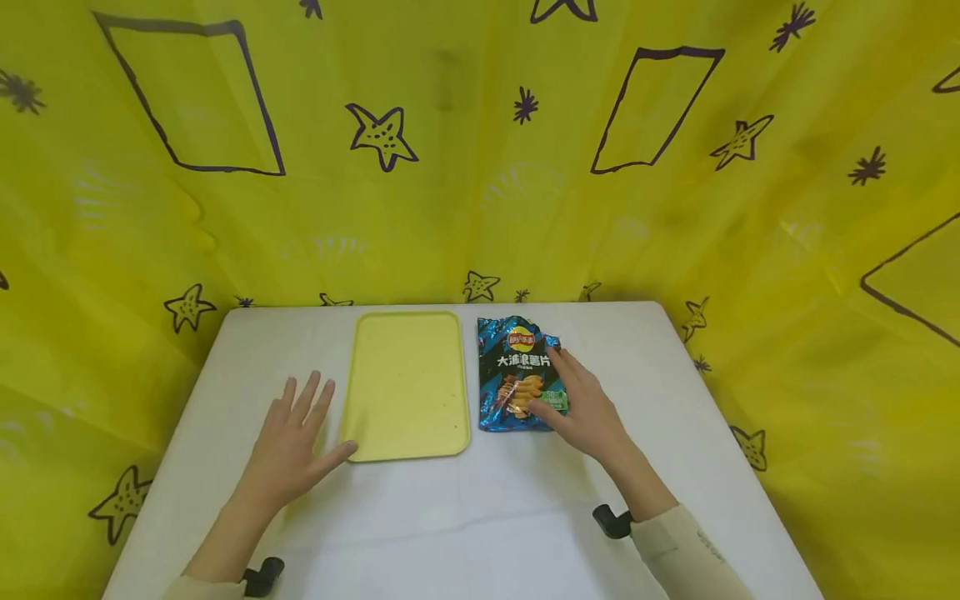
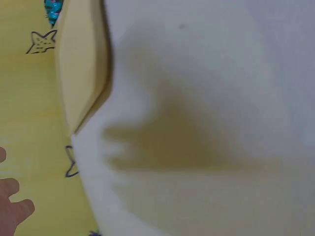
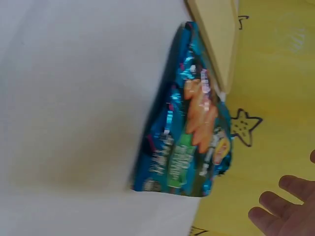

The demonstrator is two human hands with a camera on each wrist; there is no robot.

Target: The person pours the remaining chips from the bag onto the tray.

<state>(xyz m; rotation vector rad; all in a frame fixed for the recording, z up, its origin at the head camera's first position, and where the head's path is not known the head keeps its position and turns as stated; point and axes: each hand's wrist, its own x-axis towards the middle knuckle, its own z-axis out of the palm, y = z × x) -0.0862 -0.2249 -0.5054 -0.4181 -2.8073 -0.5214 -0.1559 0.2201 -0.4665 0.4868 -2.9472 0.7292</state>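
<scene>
Chip bag (image 1: 517, 383) | yellow tray (image 1: 405, 392) alongside, table (image 1: 450, 542) beneath | left fingers (image 1: 306, 398), right fingers (image 1: 564, 372) spread, empty

On the white table (image 3: 74, 98), a glossy blue snack bag (image 3: 189, 123) lies near the edge facing the yellow cloth (image 3: 280, 73), with a pale yellow tray (image 3: 216, 34) just beside it. You have part of your right hand (image 3: 294, 214) showing, fingertips parted, apart from the bag.

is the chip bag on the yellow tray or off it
Off: the chip bag lies on the table beside the yellow tray, with a gap between.
</scene>
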